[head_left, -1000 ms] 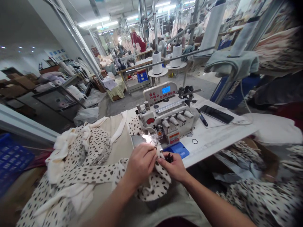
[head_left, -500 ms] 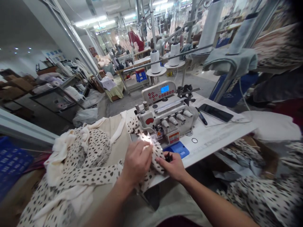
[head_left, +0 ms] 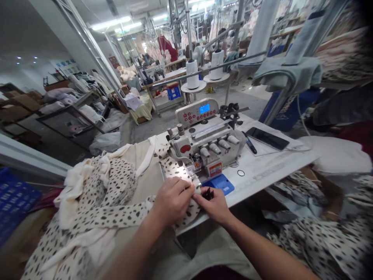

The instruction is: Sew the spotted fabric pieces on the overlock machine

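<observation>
A cream fabric piece with dark spots [head_left: 171,167] lies under the lit presser area of a white overlock sewing machine [head_left: 201,144]. My left hand [head_left: 173,200] is closed, pinching the spotted fabric just in front of the machine's foot. To its right, my right hand [head_left: 214,204] grips the same fabric's edge between thumb and fingers. A small black pointed object [head_left: 208,193] sticks up from my right hand; its kind is not clear. More of the spotted fabric hangs over the table's front edge below my hands.
A heap of spotted garments [head_left: 116,182] with cream trim covers the left side. On the table's right are a phone [head_left: 268,138], a black-handled tool [head_left: 250,144] and a dark ring [head_left: 240,173]. Thread cones [head_left: 192,74] stand behind the machine. Spotted cloth [head_left: 317,241] is piled at lower right.
My left hand has come slightly nearer and to the right, away from the machine's foot. More spotted fabric shows under the light. My right hand keeps its hold almost in place.
</observation>
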`<state>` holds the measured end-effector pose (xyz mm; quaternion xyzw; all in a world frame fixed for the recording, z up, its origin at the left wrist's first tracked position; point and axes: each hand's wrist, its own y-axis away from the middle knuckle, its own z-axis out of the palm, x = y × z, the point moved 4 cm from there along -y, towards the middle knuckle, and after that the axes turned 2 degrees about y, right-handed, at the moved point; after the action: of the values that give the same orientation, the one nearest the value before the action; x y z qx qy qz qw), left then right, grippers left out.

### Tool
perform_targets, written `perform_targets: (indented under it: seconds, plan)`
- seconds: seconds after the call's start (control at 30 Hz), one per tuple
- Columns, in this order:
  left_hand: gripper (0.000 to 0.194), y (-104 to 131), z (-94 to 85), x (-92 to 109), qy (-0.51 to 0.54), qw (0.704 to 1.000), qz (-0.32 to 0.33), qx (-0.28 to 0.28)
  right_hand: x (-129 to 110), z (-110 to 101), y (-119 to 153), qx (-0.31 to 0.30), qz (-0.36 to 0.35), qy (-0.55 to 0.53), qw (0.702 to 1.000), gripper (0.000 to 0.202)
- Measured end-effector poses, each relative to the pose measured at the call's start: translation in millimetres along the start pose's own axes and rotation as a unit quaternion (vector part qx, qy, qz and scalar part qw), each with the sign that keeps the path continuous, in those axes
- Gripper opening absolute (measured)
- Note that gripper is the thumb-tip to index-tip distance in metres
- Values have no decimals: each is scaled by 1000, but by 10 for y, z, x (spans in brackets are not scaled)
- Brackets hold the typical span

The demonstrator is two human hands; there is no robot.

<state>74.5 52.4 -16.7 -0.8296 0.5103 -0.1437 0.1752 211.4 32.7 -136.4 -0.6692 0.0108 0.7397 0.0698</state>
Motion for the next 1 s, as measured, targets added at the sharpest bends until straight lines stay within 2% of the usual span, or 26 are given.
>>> perform_targets:
  seconds: [0.8,1.0]
  plan:
    - [19,-59,41,-6,9,1000,-9,-25,2,2,11,13,-4,-35,999,31]
    - [19,-58,72,-27,18,999,-31,-14,-29,-32,37,64,-24,-10,998,31]
